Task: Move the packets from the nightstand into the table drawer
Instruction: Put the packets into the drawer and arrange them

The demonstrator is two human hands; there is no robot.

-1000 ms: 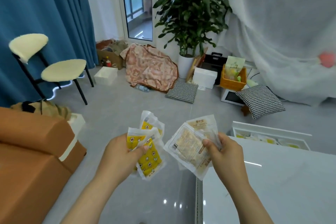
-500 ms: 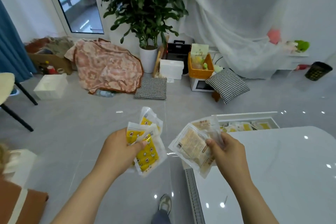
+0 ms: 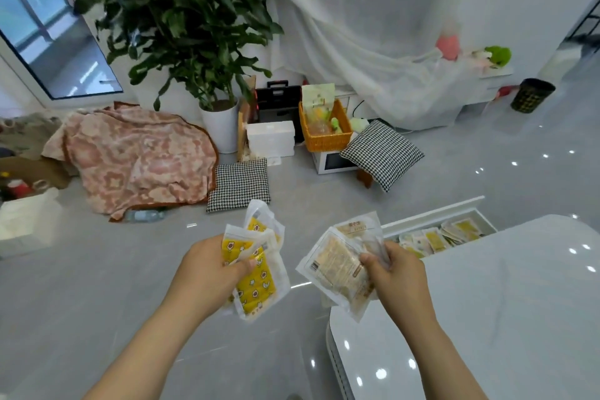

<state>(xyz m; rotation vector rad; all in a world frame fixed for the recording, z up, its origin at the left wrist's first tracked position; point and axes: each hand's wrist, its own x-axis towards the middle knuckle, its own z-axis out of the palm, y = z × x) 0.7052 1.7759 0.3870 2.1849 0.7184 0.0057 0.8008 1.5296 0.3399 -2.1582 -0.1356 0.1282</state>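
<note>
We look down at two bare forearms held out over a grey floor (image 3: 97, 286). The left hand (image 3: 207, 273) grips a bunch of yellow packets (image 3: 256, 282). Its thumb presses across their fronts and its fingers curl behind, out of sight. The right hand (image 3: 399, 273) grips a bunch of tan packets (image 3: 337, 266) by one edge, thumb on top and fingers curled beneath. The two bunches are near each other but do not touch.

The tan packets hang over the near left corner of a glossy white table (image 3: 487, 302). Beyond the table's far edge, a white drawer (image 3: 435, 216) stands open. More packets (image 3: 435, 239) lie inside it, yellow and pale, overlapping. Both held bunches are in the air, short of the drawer.

Farther back, a tall plant (image 3: 181, 16) stands in a white pot. A pink blanket (image 3: 136, 156) is heaped to its left. Two checked cushions (image 3: 240, 183) and an orange basket (image 3: 324, 138) sit to its right.
</note>
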